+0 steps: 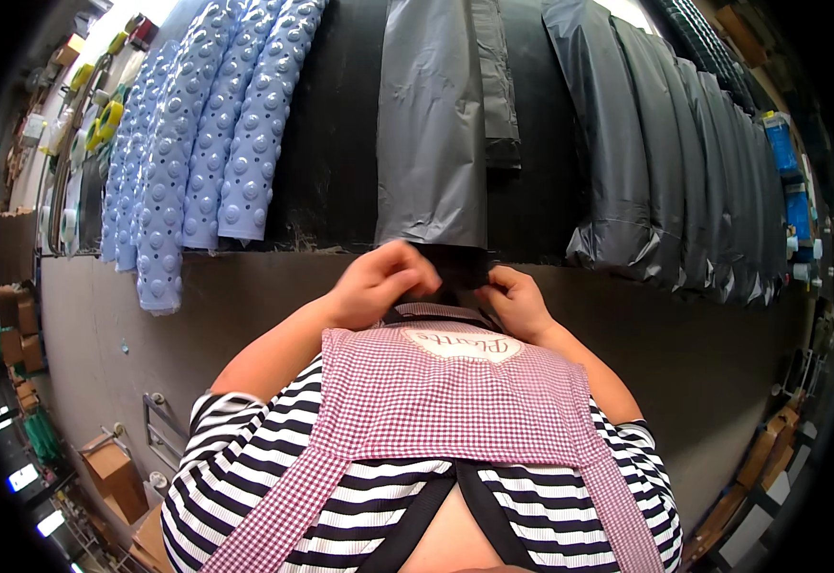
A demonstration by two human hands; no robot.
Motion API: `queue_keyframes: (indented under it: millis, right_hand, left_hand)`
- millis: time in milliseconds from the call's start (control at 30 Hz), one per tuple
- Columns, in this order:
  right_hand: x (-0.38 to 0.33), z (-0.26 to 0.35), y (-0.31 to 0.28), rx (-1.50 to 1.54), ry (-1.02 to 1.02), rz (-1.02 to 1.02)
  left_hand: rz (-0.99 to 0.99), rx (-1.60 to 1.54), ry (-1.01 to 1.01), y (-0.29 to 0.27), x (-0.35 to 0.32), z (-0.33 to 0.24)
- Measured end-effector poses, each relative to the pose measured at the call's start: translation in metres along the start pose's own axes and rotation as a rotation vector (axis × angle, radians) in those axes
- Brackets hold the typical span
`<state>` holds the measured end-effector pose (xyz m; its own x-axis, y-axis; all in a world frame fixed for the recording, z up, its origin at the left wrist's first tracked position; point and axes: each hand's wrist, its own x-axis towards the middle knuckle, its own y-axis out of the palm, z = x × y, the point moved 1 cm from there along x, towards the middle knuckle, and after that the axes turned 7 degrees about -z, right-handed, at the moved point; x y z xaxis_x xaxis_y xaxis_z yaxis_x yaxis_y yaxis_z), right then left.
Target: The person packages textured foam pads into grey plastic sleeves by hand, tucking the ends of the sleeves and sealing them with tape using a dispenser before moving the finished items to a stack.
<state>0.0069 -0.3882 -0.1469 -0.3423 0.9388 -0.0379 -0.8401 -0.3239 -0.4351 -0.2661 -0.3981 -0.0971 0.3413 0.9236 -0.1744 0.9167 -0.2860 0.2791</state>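
Note:
A long grey plastic bag point(431, 124) lies lengthwise on the black table point(336, 124), its near end at the table's front edge. Dark material point(460, 265), apparently the bag's black inside, shows at that end between my hands. My left hand point(383, 284) is curled closed at the bag's left near corner, slightly blurred; whatever its fingers hold is hidden. With thumb and fingers pinched, my right hand point(520, 301) grips the dark edge at the right corner. Partly under the bag, another grey bag point(501, 95) reaches farther back.
Several rolled light-blue bumpy mats point(245, 143) lie at the table's left, some overhanging its front edge. A row of filled grey bags point(627, 162) overhangs it on the right. Rolls of tape point(105, 124) sit far left, blue packages point(781, 143) far right. A cardboard box point(116, 473) stands lower left.

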Motion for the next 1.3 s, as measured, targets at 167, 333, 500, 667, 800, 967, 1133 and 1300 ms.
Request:
queue_keyframes:
  millis: [167,333,500,667,800,967,1133,1300]
  right_hand:
    - [-0.004,-0.009,-0.02,0.53,0.45,0.14]
    - [0.014,-0.005,-0.033,0.005,-0.008,-0.296]
    - [0.07,-0.009,-0.021,-0.499,-0.514,-0.415]
    - [0.105,0.005,-0.019,-0.759,-0.985,-0.239]
    - [0.109,0.021,-0.038,-0.792,-1.042,-0.075]
    - [0.119,0.05,-0.061,-0.576,-0.982,0.147]
    - [0.117,0.065,-0.066,-0.178,-0.581,0.319]
    - [0.127,0.027,-0.036,0.623,0.087,-0.006]
  left_hand:
    - [-0.05,0.566,-0.767,-0.153,-0.15,0.07]
    - [0.004,1.569,-0.49,-0.145,-0.166,0.038]
    - [-0.329,1.627,0.976,-0.073,-0.01,-0.034]
    - [0.118,1.73,1.247,-0.066,0.066,-0.049]
    - [0.34,1.723,1.173,-0.07,0.073,-0.071]
    - [0.568,1.467,0.875,-0.075,0.074,-0.081]
    - [0.387,1.19,0.688,-0.066,0.061,-0.05]
    - [-0.196,0.266,0.05,-0.083,0.071,-0.015]
